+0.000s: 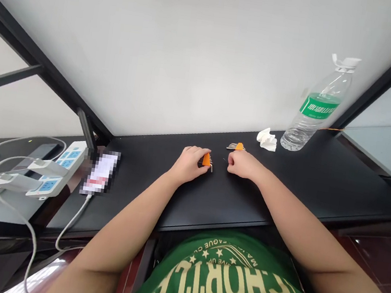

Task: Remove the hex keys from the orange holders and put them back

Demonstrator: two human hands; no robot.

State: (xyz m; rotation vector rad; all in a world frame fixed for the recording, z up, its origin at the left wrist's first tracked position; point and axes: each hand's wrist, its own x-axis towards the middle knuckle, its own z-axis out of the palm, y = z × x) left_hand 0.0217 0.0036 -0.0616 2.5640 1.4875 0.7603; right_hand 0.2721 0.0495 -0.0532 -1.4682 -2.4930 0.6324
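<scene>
Head view: left hand (189,164), fingers clenched on an orange-handled hex key set (207,160), rests on the black bench (231,205). Right hand (245,165), fingers curled and empty, lies near a second hex key set (235,146). A plastic water bottle (312,119) stands farther along, water low inside.

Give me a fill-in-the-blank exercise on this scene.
The hand holding a hex key set is the person's ____ one.
The other hand lies nearest a second hex key set, whose holder is ____.
The green label marks a clear plastic ____ beside the crumpled tissue.
The power strip has ____ socket panels.

Missing words: left; orange; bottle; blue.
</scene>
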